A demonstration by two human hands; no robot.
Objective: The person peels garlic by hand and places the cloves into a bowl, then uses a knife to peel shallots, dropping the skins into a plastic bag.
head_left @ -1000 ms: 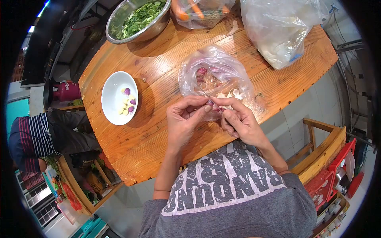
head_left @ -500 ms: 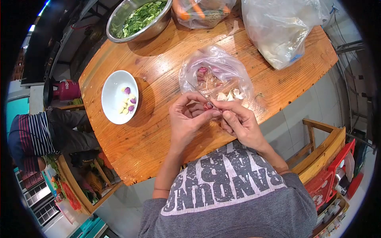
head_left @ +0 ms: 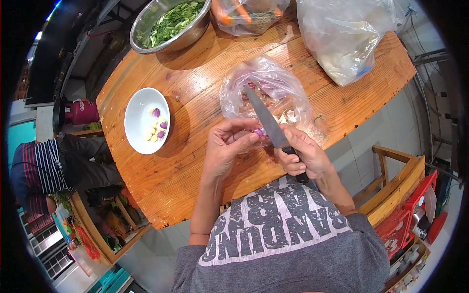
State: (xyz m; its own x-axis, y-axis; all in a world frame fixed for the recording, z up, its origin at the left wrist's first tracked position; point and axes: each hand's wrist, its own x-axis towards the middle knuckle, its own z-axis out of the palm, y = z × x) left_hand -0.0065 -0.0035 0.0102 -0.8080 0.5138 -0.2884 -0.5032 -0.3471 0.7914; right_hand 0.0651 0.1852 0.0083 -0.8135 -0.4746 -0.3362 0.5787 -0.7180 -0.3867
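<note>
My right hand [head_left: 309, 155] is closed around the black handle of a kitchen knife [head_left: 266, 117], its blade slanting up and away over the plastic bag. Between the fingertips of my left hand [head_left: 225, 146] is a small purple shallot [head_left: 258, 132], close beside the blade. Beneath the knife, the clear plastic bag [head_left: 289, 83] lies spread out, with reddish skins, a shallot and white garlic pieces in it. To the left, a white bowl [head_left: 134, 133] contains several peeled garlic cloves [head_left: 154, 138] and purple shallots [head_left: 156, 112].
A metal bowl of chopped greens [head_left: 172, 25] stands at the table's far left, beside a bag of carrots [head_left: 246, 17]. A large plastic bag [head_left: 342, 44] rests at the far right. Another person [head_left: 53, 166] is at the left, beyond the wooden table [head_left: 190, 97].
The knife blade has swung into plain view, pointing away over the bag. My right hand has turned around the handle, while my left hand stays in nearly the same place with the shallot.
</note>
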